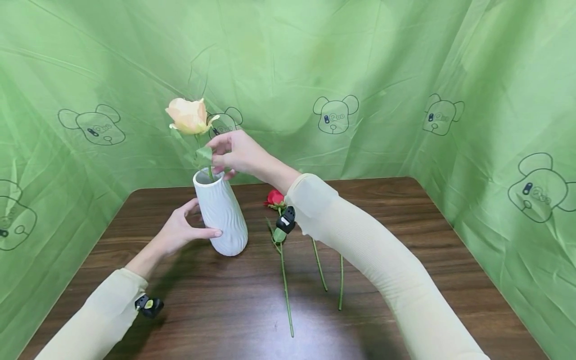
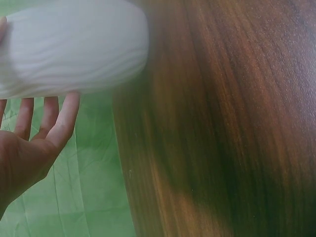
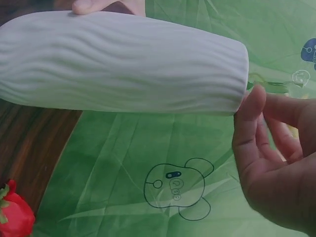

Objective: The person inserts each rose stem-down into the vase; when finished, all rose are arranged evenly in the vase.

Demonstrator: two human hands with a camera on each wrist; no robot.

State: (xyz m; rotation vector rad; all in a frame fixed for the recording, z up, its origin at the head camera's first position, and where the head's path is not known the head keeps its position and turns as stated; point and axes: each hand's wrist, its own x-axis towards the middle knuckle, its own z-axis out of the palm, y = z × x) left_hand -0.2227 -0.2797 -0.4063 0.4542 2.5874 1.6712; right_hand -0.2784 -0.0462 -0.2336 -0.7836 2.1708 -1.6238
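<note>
Foreground: a red rose [image 1: 279, 235] lies on the dark wood worktop [image 1: 216, 310], with two green stems [image 1: 320, 265] beside it, partly covered by the right sleeve [image 1: 369, 240]. Beyond, the left hand [image 1: 177, 232] curls its fingers round the white rippled vase [image 1: 223, 212], thumb on the near side; whether the base touches the worktop cannot be told. At the vase's mouth, the right hand [image 1: 240, 152], fingers drawn together, pinches the peach rose [image 1: 190, 117] by its stem, the lower end inside. Behind: green cloth [image 1: 270, 100].
</note>
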